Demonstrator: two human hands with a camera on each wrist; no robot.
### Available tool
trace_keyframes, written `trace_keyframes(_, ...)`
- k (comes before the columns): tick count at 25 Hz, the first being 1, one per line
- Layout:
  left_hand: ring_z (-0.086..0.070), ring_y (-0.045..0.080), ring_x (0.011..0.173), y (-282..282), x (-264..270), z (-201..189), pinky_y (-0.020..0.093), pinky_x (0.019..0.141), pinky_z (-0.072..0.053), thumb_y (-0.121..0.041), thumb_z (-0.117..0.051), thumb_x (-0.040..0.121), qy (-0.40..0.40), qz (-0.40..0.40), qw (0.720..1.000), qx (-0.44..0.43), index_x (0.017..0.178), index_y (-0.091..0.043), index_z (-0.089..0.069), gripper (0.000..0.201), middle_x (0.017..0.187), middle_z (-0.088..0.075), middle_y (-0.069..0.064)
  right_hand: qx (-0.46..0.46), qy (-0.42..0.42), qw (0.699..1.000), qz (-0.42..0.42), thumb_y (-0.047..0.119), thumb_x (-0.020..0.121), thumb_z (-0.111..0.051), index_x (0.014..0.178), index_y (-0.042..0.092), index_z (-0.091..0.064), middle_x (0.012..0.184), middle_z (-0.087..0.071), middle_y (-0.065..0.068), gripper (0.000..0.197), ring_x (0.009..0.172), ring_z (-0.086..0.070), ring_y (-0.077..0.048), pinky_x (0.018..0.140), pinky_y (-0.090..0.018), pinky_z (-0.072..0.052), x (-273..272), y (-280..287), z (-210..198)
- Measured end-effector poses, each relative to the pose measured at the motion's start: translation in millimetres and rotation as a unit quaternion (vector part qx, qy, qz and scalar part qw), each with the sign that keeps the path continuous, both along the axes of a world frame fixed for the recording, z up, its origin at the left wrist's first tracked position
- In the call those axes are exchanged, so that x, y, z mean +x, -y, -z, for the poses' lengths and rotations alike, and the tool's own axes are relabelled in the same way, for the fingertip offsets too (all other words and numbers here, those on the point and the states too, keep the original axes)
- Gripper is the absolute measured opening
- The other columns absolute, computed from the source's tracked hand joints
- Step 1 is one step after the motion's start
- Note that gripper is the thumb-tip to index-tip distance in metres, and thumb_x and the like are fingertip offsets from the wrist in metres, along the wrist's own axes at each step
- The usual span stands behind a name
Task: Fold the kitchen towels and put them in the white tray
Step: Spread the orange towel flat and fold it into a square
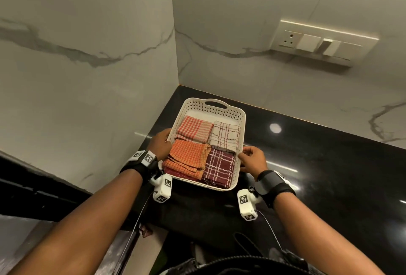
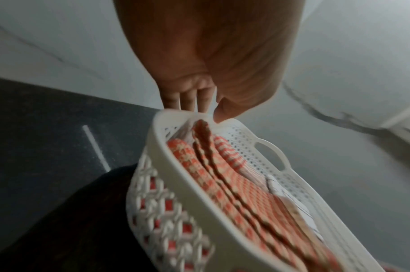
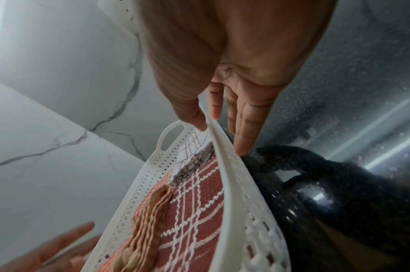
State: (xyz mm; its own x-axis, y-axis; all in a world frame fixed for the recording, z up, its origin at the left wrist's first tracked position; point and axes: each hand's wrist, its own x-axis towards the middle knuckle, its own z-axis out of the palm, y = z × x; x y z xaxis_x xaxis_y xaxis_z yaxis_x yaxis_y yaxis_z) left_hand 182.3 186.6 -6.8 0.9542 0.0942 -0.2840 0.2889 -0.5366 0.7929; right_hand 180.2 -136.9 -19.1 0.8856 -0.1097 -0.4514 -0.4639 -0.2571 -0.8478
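We hold the tray [image 1: 238,119] by its two long sides above the near part of the desk [image 1: 307,154]. Our left hand [image 1: 158,143] pinches the left rim, thumb inside and fingers [image 2: 187,97] outside; our right hand [image 1: 252,159] pinches the right rim the same way, thumb over the edge and fingers [image 3: 243,128] down the outer wall. Each grip is narrow and holds only the thin plastic rim, not the end handle [image 1: 214,102].

Four folded towels lie in the tray, two by two: the orange towel [image 1: 186,157] near left, the maroon towel [image 1: 219,165] near right, the red-check towel [image 1: 193,128] far left, the cream towel [image 1: 225,135] far right. We judge the folding done and only the setting down of the tray left.

Risks from here:

- Rim slip. The wall is perforated and looks flexible, so it may bow under a pinch. If one grip slackens, that side drops and the towels slide.
- Tilt. The tray appears to sit unlevel in both wrist views. A steeper tilt may push the orange towel, whose stacked edges stand highest, over its neighbour or the rim.
- Unfolding. A jolt on landing may open the loose layered edges.
- Edge placement. The near end of the tray seems to overhang the front of the desk; set down there, it may tip

We cannot tell whether the tray base touches the desk
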Motion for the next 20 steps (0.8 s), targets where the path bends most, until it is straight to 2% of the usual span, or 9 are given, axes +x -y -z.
trace_keyframes(2, -0.053, 0.028, 0.133, 2, -11, 0, 0.05, 0.11, -0.045, -0.012, -0.056, 0.093, 0.029, -0.002, 0.998, 0.059, 0.153, -0.023, -0.036, 0.064, 0.15, -0.05, 0.01, -0.007, 0.015, 1.0, -0.015, 0.027, 0.085, -0.072, 0.122, 0.013, -0.058, 0.123, -0.068, -0.009, 0.042, 0.102, -0.07, -0.023, 0.084, -0.052, -0.06, 0, 6, 4)
trace_keyframes(4, -0.036, 0.025, 0.146, 10, -37, -5, 0.05, 0.118, -0.035, -0.016, -0.058, 0.095, 0.101, 0.051, 0.986, 0.124, 0.157, -0.025, -0.026, 0.07, 0.158, -0.038, 0.005, -0.048, 0.035, 0.997, -0.048, 0.044, 0.079, -0.073, 0.142, 0.023, -0.049, 0.138, -0.055, 0.009, 0.07, 0.117, -0.061, -0.016, 0.094, -0.049, -0.056, -11, 12, 5)
trace_keyframes(6, -0.01, 0.018, 0.155, 27, -76, -4, 0.045, 0.125, -0.015, -0.03, -0.053, 0.099, 0.119, 0.153, 0.963, 0.186, 0.158, -0.03, -0.021, 0.067, 0.166, -0.018, -0.005, -0.042, 0.047, 0.995, -0.082, 0.034, 0.089, -0.07, 0.146, 0.032, -0.041, 0.134, -0.05, 0.019, 0.064, 0.116, -0.06, -0.012, 0.096, -0.047, -0.055, -32, 11, 6)
trace_keyframes(8, 0.0, 0.013, 0.155, 40, -104, 7, 0.041, 0.126, -0.002, -0.045, -0.033, 0.104, 0.095, 0.216, 0.943, 0.235, 0.159, -0.032, -0.02, 0.057, 0.167, -0.008, -0.009, -0.018, 0.056, 0.991, -0.12, 0.023, 0.097, -0.061, 0.135, 0.038, -0.052, 0.126, -0.064, 0.017, 0.042, 0.107, -0.068, -0.011, 0.09, -0.046, -0.059, -54, 3, 2)
trace_keyframes(10, -0.006, 0.015, 0.156, 40, -107, 20, 0.04, 0.127, -0.002, -0.05, -0.015, 0.102, 0.091, 0.216, 0.939, 0.252, 0.157, -0.031, -0.029, 0.059, 0.167, -0.017, -0.005, -0.041, 0.082, 0.988, -0.128, 0.019, 0.098, -0.054, 0.13, 0.035, -0.06, 0.114, -0.072, 0.013, 0.036, 0.099, -0.07, -0.005, 0.087, -0.038, -0.059, -60, -8, 0)
trace_keyframes(13, -0.014, 0.017, 0.155, 25, -80, 26, 0.039, 0.126, -0.004, -0.046, -0.017, 0.099, 0.094, 0.193, 0.947, 0.24, 0.154, -0.027, -0.038, 0.061, 0.165, -0.027, -0.002, -0.083, 0.093, 0.985, -0.123, 0.019, 0.098, -0.053, 0.121, 0.034, -0.064, 0.105, -0.072, 0.014, 0.029, 0.091, -0.064, 0.007, 0.081, -0.027, -0.052, -41, -27, -4)
trace_keyframes(16, -0.029, 0.022, 0.15, 3, -47, 25, 0.04, 0.123, -0.013, -0.043, -0.02, 0.095, 0.109, 0.165, 0.948, 0.25, 0.147, -0.023, -0.049, 0.063, 0.158, -0.042, 0.002, -0.07, 0.099, 0.986, -0.118, 0.021, 0.098, -0.054, 0.126, 0.032, -0.064, 0.109, -0.071, 0.011, 0.033, 0.099, -0.065, -0.006, 0.084, -0.025, -0.047, -15, -50, -4)
trace_keyframes(18, -0.037, 0.025, 0.146, -10, -29, 24, 0.041, 0.12, -0.02, -0.046, -0.017, 0.088, 0.114, 0.154, 0.947, 0.257, 0.142, -0.021, -0.056, 0.07, 0.152, -0.049, 0.004, -0.068, 0.097, 0.986, -0.115, 0.022, 0.096, -0.053, 0.129, 0.03, -0.063, 0.114, -0.071, 0.007, 0.036, 0.104, -0.065, -0.013, 0.087, -0.027, -0.049, 2, -68, 1)
trace_keyframes(20, -0.041, 0.026, 0.142, -22, -15, 20, 0.04, 0.116, -0.022, -0.047, -0.017, 0.085, 0.108, 0.152, 0.948, 0.259, 0.139, -0.02, -0.058, 0.073, 0.149, -0.053, 0.005, -0.073, 0.091, 0.987, -0.111, 0.031, 0.091, -0.05, 0.128, 0.034, -0.062, 0.117, -0.072, 0.002, 0.04, 0.103, -0.068, -0.021, 0.089, -0.039, -0.056, 16, -84, 3)
